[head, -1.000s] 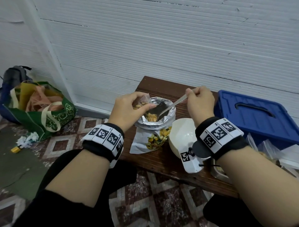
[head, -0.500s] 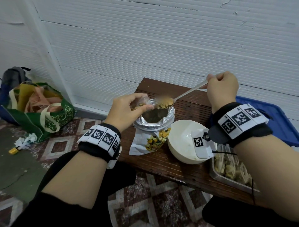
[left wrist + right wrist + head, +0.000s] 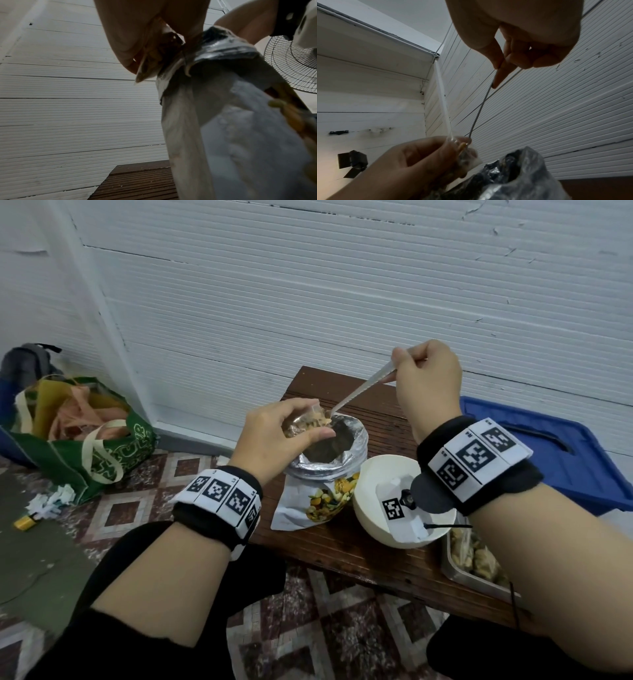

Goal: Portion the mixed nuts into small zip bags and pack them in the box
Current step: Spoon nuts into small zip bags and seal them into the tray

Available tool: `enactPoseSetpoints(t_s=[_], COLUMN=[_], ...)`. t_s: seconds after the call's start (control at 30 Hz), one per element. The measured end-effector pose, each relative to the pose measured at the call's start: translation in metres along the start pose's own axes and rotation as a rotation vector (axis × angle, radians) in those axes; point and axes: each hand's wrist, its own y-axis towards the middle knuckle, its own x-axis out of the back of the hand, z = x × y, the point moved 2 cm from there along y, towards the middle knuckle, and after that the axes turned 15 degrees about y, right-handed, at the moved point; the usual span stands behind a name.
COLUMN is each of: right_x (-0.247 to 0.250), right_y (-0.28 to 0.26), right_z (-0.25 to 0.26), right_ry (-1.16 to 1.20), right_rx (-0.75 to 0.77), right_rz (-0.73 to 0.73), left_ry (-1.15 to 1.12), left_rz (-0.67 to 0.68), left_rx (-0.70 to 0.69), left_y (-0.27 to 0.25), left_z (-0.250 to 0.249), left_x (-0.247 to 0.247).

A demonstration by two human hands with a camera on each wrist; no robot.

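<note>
A: Ground first. Wooden table; blue box at its right, lid on. Foil nut pouch upright, mouth rolled open, beside a white bowl.

B: Anything packed?

A: Not that I can see. Filled bags wait in a metal tray at the near right edge, so several portions look done; boxing all left.

B: Hands?

A: Left hand pinches a small zip bag open over the pouch mouth, nuts already inside. Right hand curled round a metal spoon, handle high, bowl tipped into the bag's opening.

B: So mid-fill.

A: My reading: this bag needs topping, zipping, then tray or box
</note>
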Motion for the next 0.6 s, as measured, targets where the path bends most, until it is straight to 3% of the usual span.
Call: enactPoseSetpoints(t_s=[0.1,0.23,0.37,0.6], right_x=[-0.005,-0.004,0.009,0.027], right_y=[-0.009,-0.019,-0.021,-0.020], right_z=[0.006,0.020,0.030,0.002], right_ry=[0.048,0.114,0.169,0.152], right_rx=[0.070,0.288,0.459,0.241], right_rz=[0.076,0.165,0.049,-0.133], left_ry=[-0.028,-0.074,-0.113,-0.079], left_rz=[-0.041,-0.060,-0.091,-0.161], left_rx=[-0.001,0.058,0.118,0.183], left_y=[0.001,0.001,0.002,0.005], left_z=[0.000,0.001,0.005,0.015], left_x=[-0.001,0.000,0.004,0.011])
